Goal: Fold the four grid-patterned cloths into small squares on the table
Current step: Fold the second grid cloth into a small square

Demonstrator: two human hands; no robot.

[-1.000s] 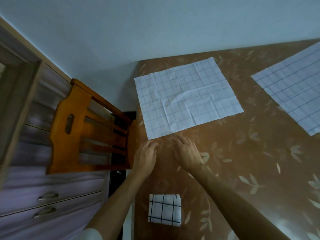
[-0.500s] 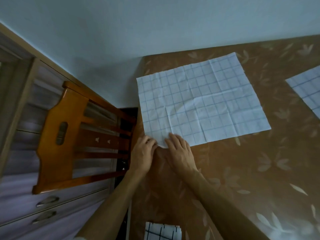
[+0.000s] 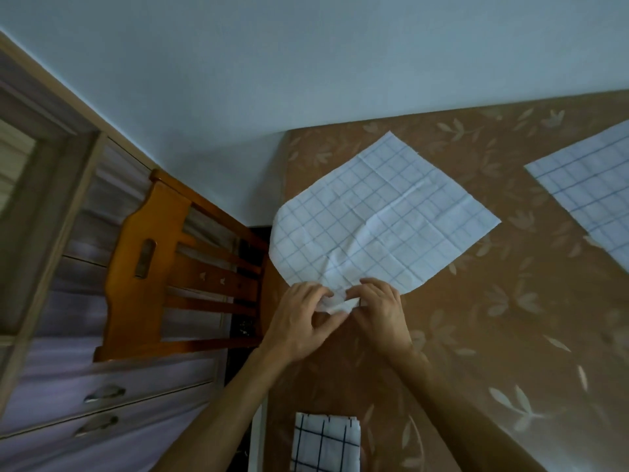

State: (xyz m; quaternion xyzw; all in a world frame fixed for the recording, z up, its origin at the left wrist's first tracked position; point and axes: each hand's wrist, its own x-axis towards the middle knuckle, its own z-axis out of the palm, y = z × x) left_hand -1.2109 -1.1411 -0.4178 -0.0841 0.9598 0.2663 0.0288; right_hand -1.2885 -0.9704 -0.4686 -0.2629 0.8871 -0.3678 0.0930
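Observation:
A white cloth with a thin blue grid (image 3: 381, 219) lies spread and wrinkled on the brown leaf-patterned table (image 3: 493, 335). Its near corner is bunched between my two hands. My left hand (image 3: 299, 318) pinches that corner from the left, and my right hand (image 3: 381, 308) pinches it from the right. The cloth's left edge hangs slightly past the table edge. A second flat grid cloth (image 3: 592, 192) lies at the right edge of view. A folded white cloth with a dark grid (image 3: 325, 442) sits near the table's front edge.
A wooden chair (image 3: 177, 267) stands against the table's left side. Behind it are pale drawers with metal handles (image 3: 102, 393) and a door frame. A light wall runs along the table's far edge.
Both hands went from lying flat at the cloth's near corner to pinching it. The cloth has been pulled and turned, and now lies skewed and more wrinkled.

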